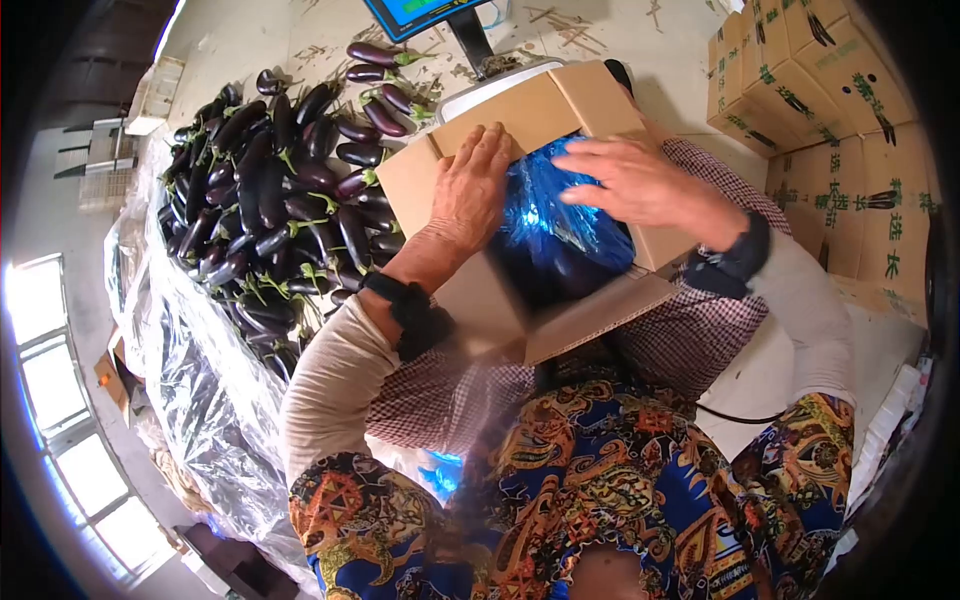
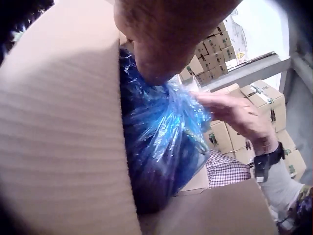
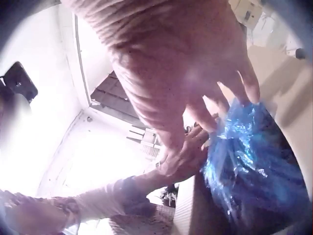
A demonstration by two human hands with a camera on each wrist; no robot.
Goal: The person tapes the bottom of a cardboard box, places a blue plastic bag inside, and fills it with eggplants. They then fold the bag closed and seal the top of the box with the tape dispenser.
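Observation:
An open cardboard box [image 1: 510, 110] stands in front of the person, its flaps folded outward. Inside it lies a blue plastic bag [image 1: 560, 245] with dark eggplants showing through the film. The left hand [image 1: 468, 192] rests on the far-left flap and inner edge, its fingers stretched forward. Over the gathered top of the bag is the right hand [image 1: 630, 180], fingers spread and extended. In the right wrist view, the fingertips [image 3: 252, 93] of that hand lie right at the crumpled blue film [image 3: 244, 161]. The cardboard flap [image 2: 63, 122] fills much of the left wrist view.
A large heap of loose eggplants [image 1: 265, 190] lies to the left, beside clear plastic sheeting [image 1: 200, 400]. Beyond the box is a scale with a display [image 1: 415, 12]. Stacked printed cartons [image 1: 830, 90] stand at the right.

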